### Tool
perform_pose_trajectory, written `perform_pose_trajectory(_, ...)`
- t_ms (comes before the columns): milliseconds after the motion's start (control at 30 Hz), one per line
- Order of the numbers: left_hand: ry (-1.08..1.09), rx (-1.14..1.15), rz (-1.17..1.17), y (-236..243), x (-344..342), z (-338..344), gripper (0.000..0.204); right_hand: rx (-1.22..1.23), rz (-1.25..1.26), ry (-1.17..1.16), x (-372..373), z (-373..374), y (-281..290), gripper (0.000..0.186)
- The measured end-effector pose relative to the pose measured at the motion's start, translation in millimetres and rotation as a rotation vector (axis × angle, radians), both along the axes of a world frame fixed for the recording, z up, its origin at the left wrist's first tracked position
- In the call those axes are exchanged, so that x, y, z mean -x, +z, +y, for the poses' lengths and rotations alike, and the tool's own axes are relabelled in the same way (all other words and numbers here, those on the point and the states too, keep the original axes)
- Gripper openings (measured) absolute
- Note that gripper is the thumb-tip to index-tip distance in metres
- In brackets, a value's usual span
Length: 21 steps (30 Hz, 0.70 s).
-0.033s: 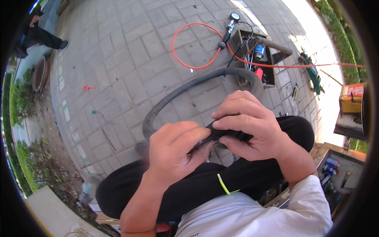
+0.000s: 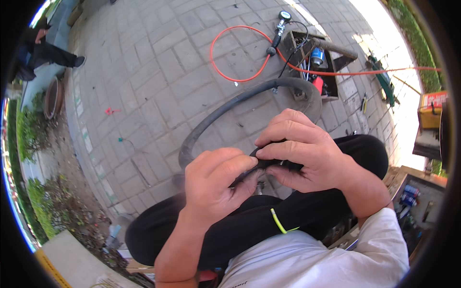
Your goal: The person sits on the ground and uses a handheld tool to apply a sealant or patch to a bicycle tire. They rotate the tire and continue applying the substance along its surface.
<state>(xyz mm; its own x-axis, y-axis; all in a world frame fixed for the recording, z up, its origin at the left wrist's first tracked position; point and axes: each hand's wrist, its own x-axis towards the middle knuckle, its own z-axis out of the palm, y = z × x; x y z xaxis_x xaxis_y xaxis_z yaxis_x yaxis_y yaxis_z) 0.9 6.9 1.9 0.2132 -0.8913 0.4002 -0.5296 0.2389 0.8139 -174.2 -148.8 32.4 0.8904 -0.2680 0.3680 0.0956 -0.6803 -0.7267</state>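
Note:
A dark rubber inner tube [image 2: 225,106] loops over the paving in front of my knees, its near stretch raised above my lap. My left hand [image 2: 216,180] pinches that stretch between thumb and fingers. Close beside it, my right hand [image 2: 307,153] grips the same stretch, the fingertips of both hands almost meeting. Only a short piece of black rubber shows between them; my fingers cover the rest. A small metal valve stem [image 2: 275,90] sticks out from the tube's far side.
Beyond the tube stands a wooden toolbox [image 2: 331,92] holding a blue can [image 2: 317,56]. An orange air hose [image 2: 213,54] with a pressure gauge [image 2: 284,16] lies beside it. Pliers [image 2: 364,103] rest farther right. Another person's leg [image 2: 58,54] shows at far left.
The whole view has shifted slightly, with the paving and toolbox a little farther right. Both hands keep the same hold on the inner tube.

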Motion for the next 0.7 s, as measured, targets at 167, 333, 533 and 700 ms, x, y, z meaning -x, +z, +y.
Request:
perform_pose_trajectory(167,0.026,-0.011,-0.016,2,1,2,0.034,-0.034,-0.049,-0.036,-5,6,-13,0.031)
perform_pose_trajectory(333,0.029,-0.066,-0.063,2,6,-4,0.035,-0.034,-0.139,-0.092,-1,10,-35,0.018)
perform_pose_trajectory(533,0.077,-0.119,-0.162,11,19,-8,0.028,-0.046,-0.182,-0.146,4,16,-42,0.018)
perform_pose_trajectory(700,0.133,-0.167,-0.203,15,26,-5,0.02,-0.022,-0.183,-0.19,5,18,-43,0.019)
